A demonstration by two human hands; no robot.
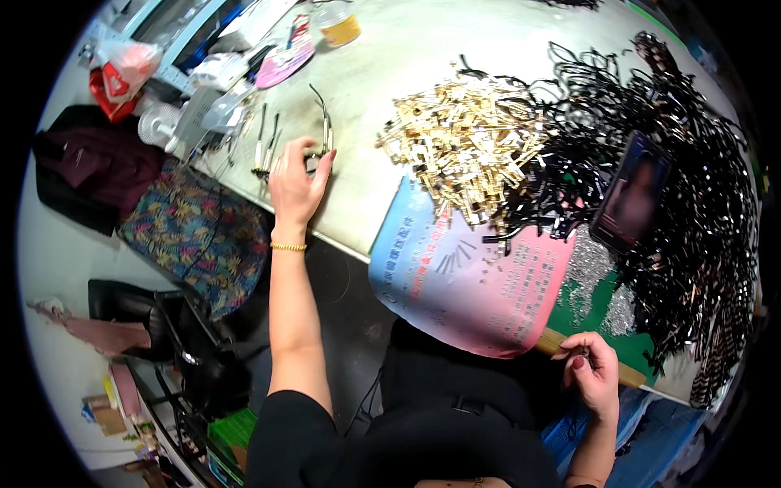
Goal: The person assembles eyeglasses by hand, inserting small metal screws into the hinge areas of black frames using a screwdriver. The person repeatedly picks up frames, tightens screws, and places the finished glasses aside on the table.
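Note:
At the table's left edge my left hand (294,185) is closed, thumb and fingers round the dark lower part of a pair of eyeglasses (327,130). A thin gold temple with a black tip rises from it. Just left of that hand, more gold-and-black eyeglass temples (262,146) stand upright, their bases partly hidden. My right hand (594,374) is by the front table edge, fingers curled and pinched together beside a wooden strip (553,338). Whatever lies between those fingertips is too small to make out.
Gold metal hinge-like parts (464,134) lie heaped mid-table. Black eyeglass temples (691,211) pile at the right, under a phone (633,191). A blue-pink printed mat (480,285) overhangs the front edge. Silvery bits lie on a green mat (598,305). A chair with a patterned cover (199,228) stands left.

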